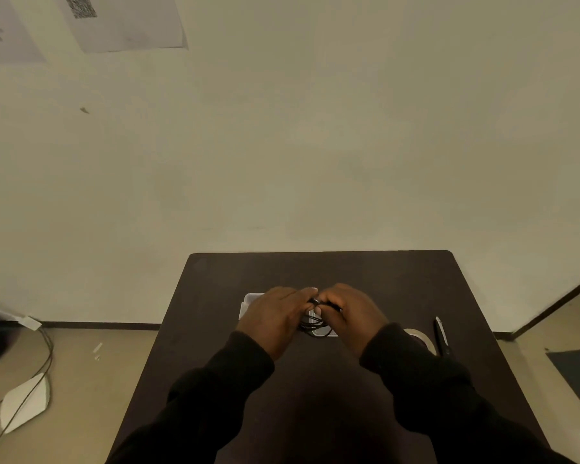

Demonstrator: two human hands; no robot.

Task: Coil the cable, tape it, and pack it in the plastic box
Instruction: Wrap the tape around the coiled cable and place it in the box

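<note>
- Left hand (pixel 275 316) and right hand (pixel 352 313) both gripping black cable (pixel 315 324) loops above plastic box (pixel 252 303).
- Tape roll (pixel 422 337) and scissors (pixel 441 336) right on desk (pixel 215 296).

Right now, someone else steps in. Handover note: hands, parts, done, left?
Left hand and right hand: both closed on the black cable, held together above the plastic box.
Cable: looped in a loose bundle between the hands, not taped.
Tape roll and scissors: on the table beside the right sleeve, untouched.
Done: coiling mostly formed.
Left: finish the coil, tape it, put it in the box.
</note>
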